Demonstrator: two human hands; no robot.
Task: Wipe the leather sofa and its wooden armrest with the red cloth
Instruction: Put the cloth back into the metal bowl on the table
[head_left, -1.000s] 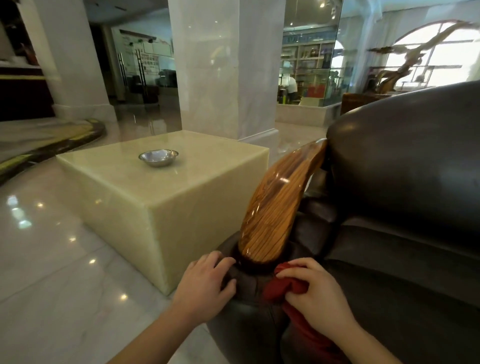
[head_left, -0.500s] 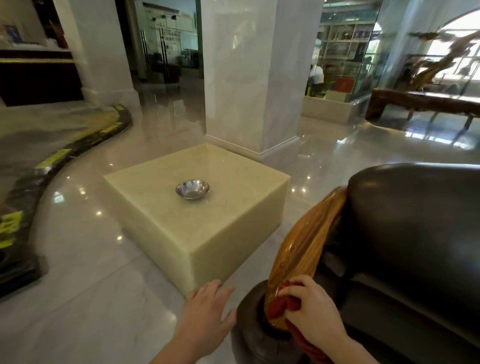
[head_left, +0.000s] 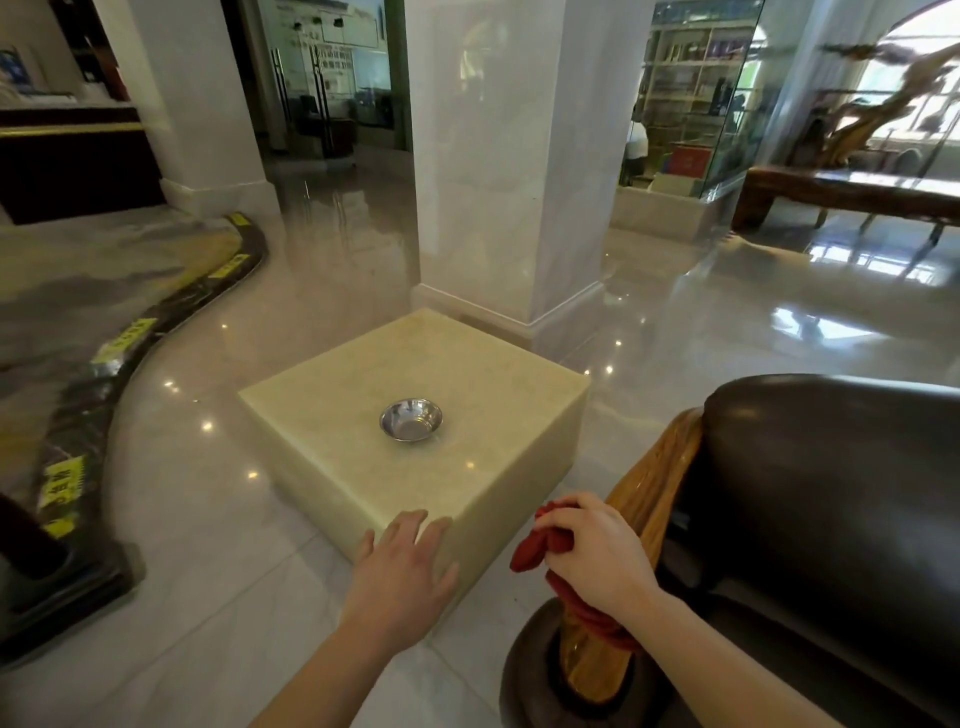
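Note:
The dark brown leather sofa (head_left: 831, 493) fills the lower right of the head view. Its glossy curved wooden armrest (head_left: 657, 478) runs down the sofa's left side to a rounded leather base. My right hand (head_left: 597, 556) is shut on the bunched red cloth (head_left: 540, 545) and presses it against the armrest's middle, the cloth's tail hanging down under my wrist. My left hand (head_left: 402, 577) hovers open, fingers spread, to the left of the armrest, over the near corner of the stone block, holding nothing.
A cream stone block table (head_left: 363, 457) stands on the polished floor just left of the sofa, with a small steel bowl (head_left: 410, 420) on top. A white marble column (head_left: 493, 171) rises behind it. A dark curved raised border (head_left: 156, 322) lies to the left.
My right hand slid the red cloth up the armrest from its base to its middle. My left hand lifted off the sofa's rounded base and moved left. The view rose and pulled back.

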